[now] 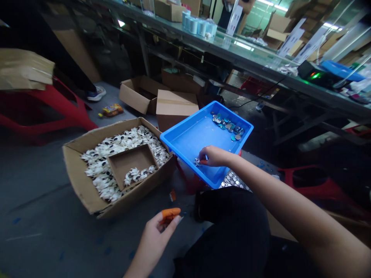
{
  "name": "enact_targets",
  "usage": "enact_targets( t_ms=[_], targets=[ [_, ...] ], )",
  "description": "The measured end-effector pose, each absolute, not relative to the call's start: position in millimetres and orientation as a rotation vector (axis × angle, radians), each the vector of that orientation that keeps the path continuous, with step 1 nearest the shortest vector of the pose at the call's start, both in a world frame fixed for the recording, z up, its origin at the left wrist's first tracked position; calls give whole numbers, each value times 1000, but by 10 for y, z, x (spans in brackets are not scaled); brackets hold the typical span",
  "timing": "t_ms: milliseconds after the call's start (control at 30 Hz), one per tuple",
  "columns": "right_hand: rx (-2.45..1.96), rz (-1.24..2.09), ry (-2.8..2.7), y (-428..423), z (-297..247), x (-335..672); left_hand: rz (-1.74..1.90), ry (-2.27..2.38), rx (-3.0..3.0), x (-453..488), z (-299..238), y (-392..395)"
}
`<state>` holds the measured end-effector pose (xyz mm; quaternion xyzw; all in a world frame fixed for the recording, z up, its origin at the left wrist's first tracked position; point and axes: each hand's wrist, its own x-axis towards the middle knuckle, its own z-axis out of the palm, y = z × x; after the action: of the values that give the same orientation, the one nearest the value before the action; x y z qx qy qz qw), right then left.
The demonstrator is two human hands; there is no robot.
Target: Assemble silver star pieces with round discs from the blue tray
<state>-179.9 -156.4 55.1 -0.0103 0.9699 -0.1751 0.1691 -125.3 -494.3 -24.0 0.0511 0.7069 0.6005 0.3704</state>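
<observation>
My right hand (213, 156) reaches into a blue plastic tray (185, 133) and pinches a small silver metal piece (198, 162) near the tray's front edge. Round metal button badges (227, 125) lie in a loose cluster at the tray's far side. My left hand (155, 239) hangs lower down over the grey floor, holding nothing I can make out, with an orange finger cot (171, 214) on one finger. To its left stands a cardboard box (84, 181) heaped with white pieces with black centres (101, 170), around a smaller cardboard tray (130, 166).
Cardboard boxes (176, 108) sit beyond the blue tray, below a long glass-topped workbench (240, 50) holding rolls and equipment. Red plastic stools (49, 112) stand at both sides. A pile of silver discs (233, 180) lies by my knee. A co-worker's shoe (96, 93) shows at left.
</observation>
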Motion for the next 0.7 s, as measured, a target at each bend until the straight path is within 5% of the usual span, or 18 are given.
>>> enact_targets(
  t_ms=[700],
  targets=[
    [162, -558, 2753, -1614, 538, -1824, 1553, 1799, 139, -1255, -279, -4955]
  ],
)
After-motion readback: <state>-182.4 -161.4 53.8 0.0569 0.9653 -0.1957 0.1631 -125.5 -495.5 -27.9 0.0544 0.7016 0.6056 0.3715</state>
